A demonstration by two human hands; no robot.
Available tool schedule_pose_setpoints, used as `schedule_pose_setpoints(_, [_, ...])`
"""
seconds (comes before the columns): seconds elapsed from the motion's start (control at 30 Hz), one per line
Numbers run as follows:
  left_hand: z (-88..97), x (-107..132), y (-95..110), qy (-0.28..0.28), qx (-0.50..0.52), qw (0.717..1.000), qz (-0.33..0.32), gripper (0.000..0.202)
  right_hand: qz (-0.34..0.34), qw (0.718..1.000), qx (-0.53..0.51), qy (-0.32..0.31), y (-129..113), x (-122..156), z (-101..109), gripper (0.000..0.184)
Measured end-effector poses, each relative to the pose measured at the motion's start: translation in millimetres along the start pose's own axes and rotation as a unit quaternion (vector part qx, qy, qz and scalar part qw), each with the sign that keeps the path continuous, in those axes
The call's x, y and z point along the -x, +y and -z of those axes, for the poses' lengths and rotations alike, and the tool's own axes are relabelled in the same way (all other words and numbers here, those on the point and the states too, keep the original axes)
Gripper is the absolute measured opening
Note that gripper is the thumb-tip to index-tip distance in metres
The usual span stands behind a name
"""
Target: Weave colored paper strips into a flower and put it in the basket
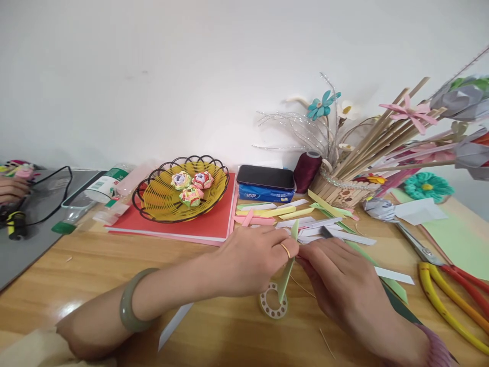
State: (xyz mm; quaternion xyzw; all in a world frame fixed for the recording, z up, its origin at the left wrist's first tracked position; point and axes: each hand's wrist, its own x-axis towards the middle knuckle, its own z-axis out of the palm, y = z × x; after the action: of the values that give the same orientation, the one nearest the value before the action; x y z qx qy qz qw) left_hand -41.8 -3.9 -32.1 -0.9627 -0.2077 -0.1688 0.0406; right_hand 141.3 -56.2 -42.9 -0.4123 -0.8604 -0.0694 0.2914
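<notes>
My left hand [257, 260] is closed in a pinch on a light green paper strip [286, 280], which stands up past the fingers and hangs below them. Against its fingertips, my right hand [344, 285] is closed too, and what lies between its fingers is hidden. Under the strip a round white ring with holes [274, 307] rests on the wooden table [214, 326]. Behind both hands is a loose pile of white, yellow, pink and green paper strips [290, 211].
A yellow woven basket [153, 199] with folded paper flowers sits on red paper [214, 227]. A phone [265, 177] lies on a blue pack [263, 193]. Scissors [426, 260] and a vase of sticks [340, 191] stand right. Another person's hand [13, 189] shows far left.
</notes>
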Motion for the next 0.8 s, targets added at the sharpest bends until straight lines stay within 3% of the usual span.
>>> schedule_pose_setpoints(0.13, [0.6, -2, -1, -0.023, 0.018, 1.0, 0.01, 0.027, 0.012, 1.0, -0.017, -0.009, 6, -1, -2, 0.02])
schedule_pose_setpoints(0.33, [3.6, -4, -3, -0.088, 0.041, 0.994, 0.054, 0.01, 0.001, 0.998, 0.016, -0.061, 10, -4, -2, 0.014])
schedule_pose_setpoints(0.5, [7.9, -5, -8, -0.116, 0.083, 0.989, 0.032, 0.009, -0.007, 0.997, 0.012, -0.08, 8, -5, 2, 0.016])
schedule_pose_setpoints(0.63, [13.6, -6, -10, -0.124, 0.101, 0.987, 0.008, 0.008, -0.004, 0.997, -0.007, -0.078, 9, -2, 2, 0.015])
schedule_pose_setpoints(0.8, [6.0, -7, -8, -0.107, 0.089, 0.99, 0.032, 0.013, 0.013, 0.997, -0.035, -0.062, 5, -2, 1, 0.012])
